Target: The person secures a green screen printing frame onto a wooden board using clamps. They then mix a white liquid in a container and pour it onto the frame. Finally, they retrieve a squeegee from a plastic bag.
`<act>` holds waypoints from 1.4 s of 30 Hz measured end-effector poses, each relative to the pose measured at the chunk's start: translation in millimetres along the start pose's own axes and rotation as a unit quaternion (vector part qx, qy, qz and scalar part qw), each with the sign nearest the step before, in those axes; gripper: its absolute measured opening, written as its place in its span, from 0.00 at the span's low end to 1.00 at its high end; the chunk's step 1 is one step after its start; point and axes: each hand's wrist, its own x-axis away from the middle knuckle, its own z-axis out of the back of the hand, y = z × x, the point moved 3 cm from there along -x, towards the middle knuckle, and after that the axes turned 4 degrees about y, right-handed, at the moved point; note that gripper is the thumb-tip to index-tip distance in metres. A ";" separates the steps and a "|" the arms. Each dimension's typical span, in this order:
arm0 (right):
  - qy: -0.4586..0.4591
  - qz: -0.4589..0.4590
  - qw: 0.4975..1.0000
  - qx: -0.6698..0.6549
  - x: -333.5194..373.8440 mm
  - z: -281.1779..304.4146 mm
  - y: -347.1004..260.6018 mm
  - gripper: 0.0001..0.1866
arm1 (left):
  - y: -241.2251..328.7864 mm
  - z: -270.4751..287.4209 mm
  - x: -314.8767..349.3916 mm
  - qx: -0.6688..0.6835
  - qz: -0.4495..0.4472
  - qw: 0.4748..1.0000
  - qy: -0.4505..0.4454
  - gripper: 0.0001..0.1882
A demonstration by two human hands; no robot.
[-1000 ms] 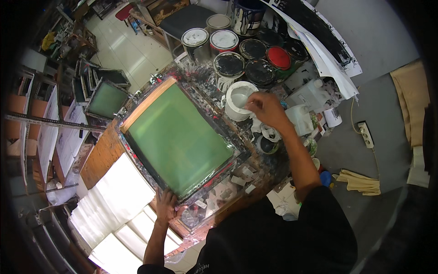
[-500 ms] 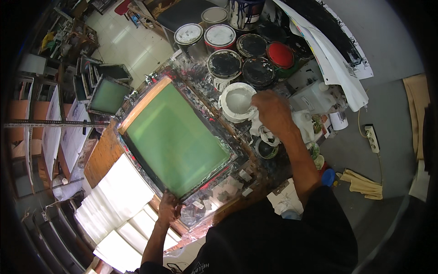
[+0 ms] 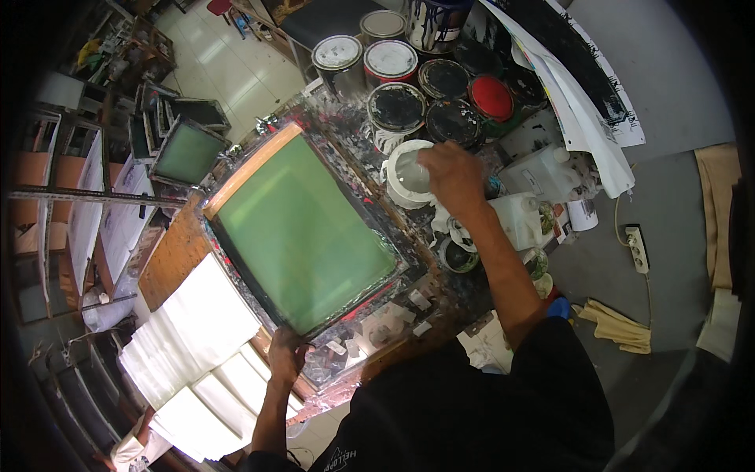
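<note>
Right hand (image 3: 450, 175) lowered onto round white plastic tub (image 3: 409, 175), fingers curled over rim, grip unclear; left hand (image 3: 287, 352) clasps near edge of green-mesh wooden-framed screen (image 3: 303, 224).

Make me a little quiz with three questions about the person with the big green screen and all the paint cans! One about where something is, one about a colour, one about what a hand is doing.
1. Where does the left hand rest?
A. on the near edge of the green screen frame
B. on the red-lidded can
C. on the stack of white sheets

2. What colour is the lid of the brightest can among the paint cans?
A. blue
B. red
C. yellow

3. What is the right hand doing?
A. hanging free over the floor
B. lying flat on the green mesh
C. placed at the rim of the white tub

Answers: 1 A, its fingers lie on the frame's near edge. 2 B, that lid is plainly red. 3 C, the hand covers the tub's right rim.
</note>
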 end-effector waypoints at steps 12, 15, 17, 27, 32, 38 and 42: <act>-0.034 0.031 0.999 -0.002 12.0 -3.9 -7.4 0.03 | 42.6 -28.5 52.8 -0.050 0.079 0.976 0.195 0.19; -0.065 0.040 0.996 0.036 13.0 11.5 2.3 0.03 | 70.7 -46.9 68.9 -0.012 0.117 0.960 0.253 0.23; -0.046 0.013 0.996 0.071 5.8 19.1 5.8 0.03 | 93.7 -64.9 76.2 0.059 0.116 0.955 0.265 0.22; -0.072 0.038 0.992 0.095 -0.9 18.3 -0.1 0.03 | 88.2 -115.8 117.5 0.155 0.216 0.947 0.184 0.10; 0.040 0.010 0.997 0.072 -8.4 5.8 0.6 0.03 | 78.2 -119.1 119.7 0.108 0.216 0.958 0.155 0.14; -0.043 0.031 0.998 0.037 12.4 2.6 -11.2 0.02 | 76.3 -125.3 119.3 0.115 0.257 0.941 0.187 0.15; -0.032 0.009 0.991 0.130 -0.7 17.7 5.2 0.02 | 82.0 -119.6 117.4 0.111 0.288 0.934 0.182 0.16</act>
